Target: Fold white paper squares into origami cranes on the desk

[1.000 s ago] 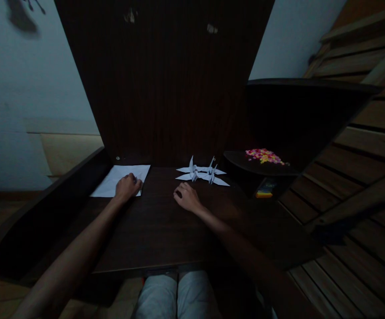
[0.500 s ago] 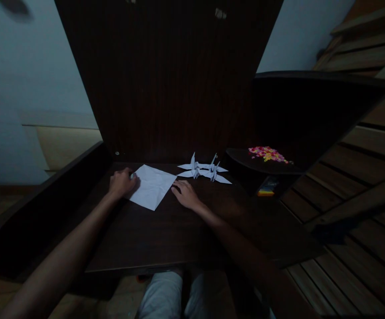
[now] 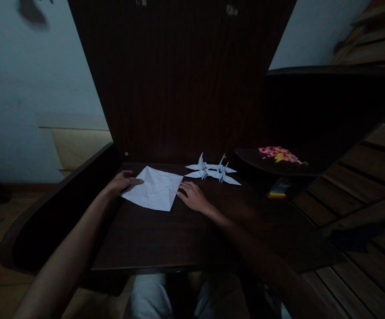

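Note:
A creased white square sheet of paper (image 3: 154,189) lies on the dark wooden desk. At its left corner is my left hand (image 3: 119,182), with the thumb stretched over the paper and the fingers at its edge, pinching it. My right hand (image 3: 195,196) rests beside the right corner, palm down, its fingers apart and the fingertips at the paper's edge. Just beyond the right hand stand several folded white paper cranes (image 3: 212,172), their wings overlapping.
Small pink, red and yellow pieces (image 3: 280,154) lie in a pile on a corner shelf (image 3: 262,165) at the right. Below it sits a small box with a yellow band (image 3: 277,194). A raised dark side panel (image 3: 59,210) bounds the desk at left; a tall panel (image 3: 179,88) rises behind.
The paper has turned slightly counterclockwise, its near corner swinging right. My left thumb now extends over the sheet. The whole view has shifted a little; the cranes stay in place.

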The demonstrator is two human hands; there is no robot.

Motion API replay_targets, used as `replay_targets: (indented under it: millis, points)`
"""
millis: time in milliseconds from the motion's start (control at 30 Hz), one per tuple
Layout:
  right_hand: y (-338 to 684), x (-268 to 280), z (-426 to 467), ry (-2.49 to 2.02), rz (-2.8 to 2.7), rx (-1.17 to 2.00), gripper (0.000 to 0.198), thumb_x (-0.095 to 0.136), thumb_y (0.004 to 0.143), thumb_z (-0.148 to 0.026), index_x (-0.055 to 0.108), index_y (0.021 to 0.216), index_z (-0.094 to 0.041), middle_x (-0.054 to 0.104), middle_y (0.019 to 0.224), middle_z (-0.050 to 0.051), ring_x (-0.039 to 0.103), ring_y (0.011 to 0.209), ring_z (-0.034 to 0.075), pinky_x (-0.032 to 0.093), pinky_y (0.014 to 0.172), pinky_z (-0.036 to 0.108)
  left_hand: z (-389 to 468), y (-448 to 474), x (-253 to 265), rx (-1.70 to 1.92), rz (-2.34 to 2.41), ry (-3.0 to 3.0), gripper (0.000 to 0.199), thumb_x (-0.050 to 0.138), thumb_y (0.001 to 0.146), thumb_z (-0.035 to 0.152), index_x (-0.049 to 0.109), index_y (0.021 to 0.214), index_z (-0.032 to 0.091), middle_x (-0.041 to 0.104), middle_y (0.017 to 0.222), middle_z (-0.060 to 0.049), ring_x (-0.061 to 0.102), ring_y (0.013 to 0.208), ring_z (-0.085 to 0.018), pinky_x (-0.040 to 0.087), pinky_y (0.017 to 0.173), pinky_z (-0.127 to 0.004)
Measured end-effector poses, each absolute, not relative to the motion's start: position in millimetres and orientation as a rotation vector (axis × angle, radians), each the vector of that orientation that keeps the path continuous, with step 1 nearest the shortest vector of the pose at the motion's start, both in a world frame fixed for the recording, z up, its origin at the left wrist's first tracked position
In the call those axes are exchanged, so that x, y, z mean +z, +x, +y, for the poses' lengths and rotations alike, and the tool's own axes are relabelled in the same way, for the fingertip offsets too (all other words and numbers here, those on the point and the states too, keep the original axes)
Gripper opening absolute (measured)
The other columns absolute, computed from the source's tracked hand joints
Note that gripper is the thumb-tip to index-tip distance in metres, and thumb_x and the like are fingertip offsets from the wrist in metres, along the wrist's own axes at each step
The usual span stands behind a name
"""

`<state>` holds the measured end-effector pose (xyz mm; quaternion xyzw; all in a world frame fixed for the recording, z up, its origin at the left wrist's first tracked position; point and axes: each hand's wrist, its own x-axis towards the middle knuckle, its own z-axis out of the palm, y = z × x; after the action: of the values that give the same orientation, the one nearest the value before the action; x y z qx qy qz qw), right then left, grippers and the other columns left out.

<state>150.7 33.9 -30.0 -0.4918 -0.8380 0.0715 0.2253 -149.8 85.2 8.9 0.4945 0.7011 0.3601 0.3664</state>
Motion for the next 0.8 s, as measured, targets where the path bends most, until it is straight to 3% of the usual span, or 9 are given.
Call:
replay_targets:
  millis: [100,233,367,533,667,800]
  points:
    - [151.8,-29.3,34.2,-1.352,-2.307,0.211,0.037,0.047,0.093,-0.038,0.061,0.121,-0.018,0.055,0.135,0.008,0.043,0.128,0.022,0.033,0.107,0.041,77.7,-146.9,14.5,0.971,1.657,1.11,0.076,0.081,0.055,0.028,0.05,0.123,0.015,0.071,0.1,-0.015,0.069,0.074,-0.024,0.055,0.058,-0.032]
    - [152.8,-27.4,34.1,-1.318,-2.282,0.276,0.037,0.048,0.093,-0.037,0.063,0.119,-0.015,0.057,0.133,0.009,0.045,0.127,0.021,0.034,0.107,0.039,70.8,-143.3,19.9,0.949,1.49,1.102,0.06,0.08,0.052,0.026,0.061,0.108,0.016,0.073,0.087,-0.011,0.069,0.07,-0.026,0.056,0.06,-0.035]
    - [153.5,-25.6,33.7,-1.37,-2.1,0.376,0.04,0.053,0.09,-0.039,0.063,0.119,-0.014,0.052,0.137,0.013,0.042,0.131,0.022,0.033,0.109,0.04,63.3,-140.9,24.9,1.044,1.279,1.259,0.059,0.073,0.052,0.029,0.062,0.109,0.016,0.072,0.089,-0.008,0.069,0.071,-0.025,0.055,0.064,-0.036]
    - [151.6,-26.0,34.5,-1.295,-1.777,0.766,0.05,0.059,0.084,-0.043,0.059,0.124,-0.014,0.053,0.136,0.014,0.05,0.125,0.023,0.039,0.105,0.04,51.8,-132.0,30.0,1.206,1.216,1.316,0.057,0.059,0.054,0.031,0.06,0.108,0.012,0.071,0.089,-0.009,0.067,0.072,-0.024,0.055,0.068,-0.036]
    - [144.1,-28.5,33.9,-1.051,-1.544,1.21,0.048,0.066,0.076,-0.038,0.059,0.118,-0.016,0.067,0.116,0.011,0.064,0.109,0.023,0.049,0.094,0.037,45.7,-120.5,30.4,1.286,1.121,1.196,0.051,0.058,0.051,0.026,0.062,0.1,0.013,0.07,0.082,-0.004,0.065,0.07,-0.022,0.054,0.068,-0.034]
    - [139.3,-29.8,31.5,-0.996,-1.298,1.352,0.06,0.079,0.059,-0.037,0.055,0.111,-0.018,0.074,0.087,0.005,0.071,0.078,0.023,0.058,0.071,0.035,44.2,-107.7,27.2,1.379,1.097,1.018,0.039,0.063,0.047,0.022,0.063,0.086,0.015,0.067,0.069,0.0,0.06,0.057,-0.017,0.05,0.054,-0.028]
